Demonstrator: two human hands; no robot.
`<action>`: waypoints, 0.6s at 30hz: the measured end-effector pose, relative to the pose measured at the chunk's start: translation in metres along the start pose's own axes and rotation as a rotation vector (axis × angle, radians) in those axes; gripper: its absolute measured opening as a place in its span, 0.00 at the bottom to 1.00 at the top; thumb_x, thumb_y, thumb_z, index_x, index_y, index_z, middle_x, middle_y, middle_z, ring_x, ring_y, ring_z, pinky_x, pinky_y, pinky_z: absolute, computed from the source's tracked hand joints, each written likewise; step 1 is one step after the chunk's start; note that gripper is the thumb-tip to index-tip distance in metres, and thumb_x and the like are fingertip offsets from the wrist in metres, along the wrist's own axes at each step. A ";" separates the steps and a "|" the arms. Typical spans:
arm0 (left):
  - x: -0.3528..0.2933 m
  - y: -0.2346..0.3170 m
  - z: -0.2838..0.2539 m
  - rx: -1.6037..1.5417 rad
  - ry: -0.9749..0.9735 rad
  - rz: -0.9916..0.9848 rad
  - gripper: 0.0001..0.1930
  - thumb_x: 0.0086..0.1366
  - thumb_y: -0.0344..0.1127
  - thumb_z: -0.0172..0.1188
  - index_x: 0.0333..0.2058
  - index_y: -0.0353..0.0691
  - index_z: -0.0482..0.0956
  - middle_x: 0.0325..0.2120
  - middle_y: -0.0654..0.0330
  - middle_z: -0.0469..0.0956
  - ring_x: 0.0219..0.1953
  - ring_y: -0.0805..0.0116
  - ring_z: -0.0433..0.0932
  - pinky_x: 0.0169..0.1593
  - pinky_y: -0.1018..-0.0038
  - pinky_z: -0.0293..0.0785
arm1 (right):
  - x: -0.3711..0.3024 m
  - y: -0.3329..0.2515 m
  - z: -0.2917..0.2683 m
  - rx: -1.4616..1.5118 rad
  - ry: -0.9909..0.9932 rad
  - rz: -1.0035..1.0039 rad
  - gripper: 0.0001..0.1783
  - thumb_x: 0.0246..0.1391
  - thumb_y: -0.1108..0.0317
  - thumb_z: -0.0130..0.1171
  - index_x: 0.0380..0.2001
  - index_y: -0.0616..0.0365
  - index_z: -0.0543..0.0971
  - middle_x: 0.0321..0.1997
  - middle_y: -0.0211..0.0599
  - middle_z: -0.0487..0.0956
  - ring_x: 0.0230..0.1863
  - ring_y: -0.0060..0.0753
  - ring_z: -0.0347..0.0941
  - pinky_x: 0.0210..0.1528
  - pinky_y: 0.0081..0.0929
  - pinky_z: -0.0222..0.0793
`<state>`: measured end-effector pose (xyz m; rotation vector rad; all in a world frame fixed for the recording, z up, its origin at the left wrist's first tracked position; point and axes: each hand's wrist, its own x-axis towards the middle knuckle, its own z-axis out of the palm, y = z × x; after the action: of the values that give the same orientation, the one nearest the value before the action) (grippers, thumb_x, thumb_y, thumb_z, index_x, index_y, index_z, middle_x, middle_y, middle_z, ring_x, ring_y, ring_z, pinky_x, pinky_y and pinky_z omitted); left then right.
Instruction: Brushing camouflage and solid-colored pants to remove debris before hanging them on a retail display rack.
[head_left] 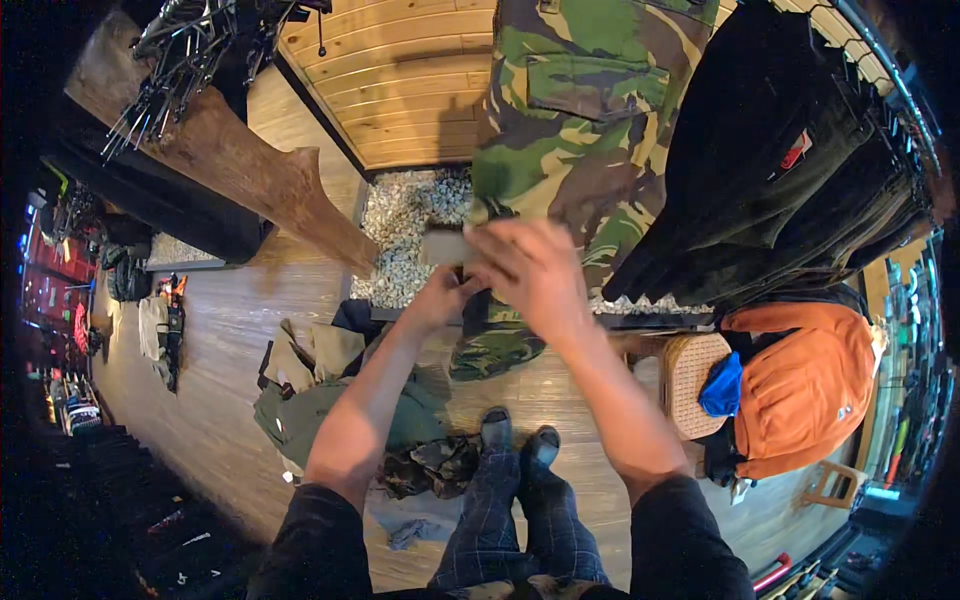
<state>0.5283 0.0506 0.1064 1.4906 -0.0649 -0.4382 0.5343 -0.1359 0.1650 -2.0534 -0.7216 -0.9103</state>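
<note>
At your far left, dark clothes (130, 500) fill the lower edge; above them, a cluster of hangers (190, 60) sits over a brown wooden trunk (255, 160) that slants down toward a bed of pale gravel (405, 215). Below that, a heap of green and tan clothes (345, 390) lies on the wooden floor (220, 345). Your left hand (437, 301) has its thumb and fingers bent just beside your right fingers; you cannot tell whether they pinch anything. A small grey flat piece (443, 248) shows just above it, blurred. Your right hand (535, 275) overlaps that piece's right side, fingers curled, though its grip is too blurred to tell. Both are by the left edge of the camouflage garment (580, 140), which drapes downward. Right of it are black garments (740, 150), then a woven-topped stool (690, 365), blue cloth (720, 385) and an orange garment (805, 390).
</note>
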 end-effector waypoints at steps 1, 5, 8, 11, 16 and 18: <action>-0.001 0.003 -0.001 0.025 0.007 -0.035 0.26 0.65 0.42 0.65 0.57 0.40 0.69 0.49 0.63 0.77 0.51 0.72 0.72 0.57 0.73 0.67 | 0.015 0.012 -0.005 -0.083 0.069 0.087 0.12 0.44 0.69 0.73 0.32 0.58 0.82 0.38 0.37 0.81 0.40 0.38 0.77 0.42 0.31 0.73; 0.016 -0.012 -0.004 0.029 -0.028 -0.022 0.22 0.65 0.41 0.64 0.54 0.40 0.71 0.42 0.64 0.77 0.44 0.72 0.75 0.49 0.74 0.72 | 0.052 0.031 -0.046 -0.291 0.553 0.359 0.13 0.44 0.70 0.72 0.36 0.57 0.84 0.39 0.39 0.81 0.39 0.38 0.77 0.42 0.31 0.72; 0.011 -0.021 -0.011 -0.028 0.010 0.017 0.19 0.66 0.39 0.64 0.50 0.40 0.70 0.35 0.67 0.76 0.37 0.75 0.73 0.41 0.75 0.73 | 0.039 0.000 -0.010 -0.020 -0.055 0.024 0.16 0.43 0.69 0.72 0.38 0.56 0.83 0.41 0.40 0.80 0.42 0.42 0.76 0.45 0.33 0.72; 0.017 -0.014 -0.010 -0.038 -0.061 0.015 0.18 0.65 0.39 0.65 0.49 0.40 0.70 0.33 0.67 0.75 0.35 0.76 0.73 0.38 0.76 0.73 | 0.038 0.037 -0.015 -0.152 0.054 0.222 0.15 0.43 0.70 0.72 0.37 0.55 0.83 0.40 0.38 0.80 0.41 0.41 0.75 0.42 0.33 0.72; 0.019 -0.005 -0.003 -0.035 -0.060 0.008 0.18 0.65 0.39 0.64 0.49 0.40 0.70 0.32 0.66 0.76 0.33 0.76 0.74 0.37 0.77 0.73 | 0.047 0.025 -0.039 -0.170 0.242 0.112 0.17 0.40 0.69 0.74 0.36 0.58 0.81 0.39 0.38 0.80 0.41 0.43 0.75 0.42 0.34 0.71; 0.017 -0.019 -0.010 0.003 -0.042 0.061 0.18 0.66 0.40 0.64 0.49 0.40 0.70 0.32 0.67 0.76 0.33 0.76 0.74 0.38 0.76 0.74 | 0.043 0.004 -0.009 -0.022 -0.016 0.049 0.14 0.41 0.69 0.72 0.34 0.58 0.82 0.38 0.36 0.80 0.42 0.40 0.74 0.44 0.35 0.69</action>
<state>0.5423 0.0541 0.0830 1.4787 -0.1444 -0.4201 0.5587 -0.1380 0.2014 -2.0911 -0.6700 -0.8790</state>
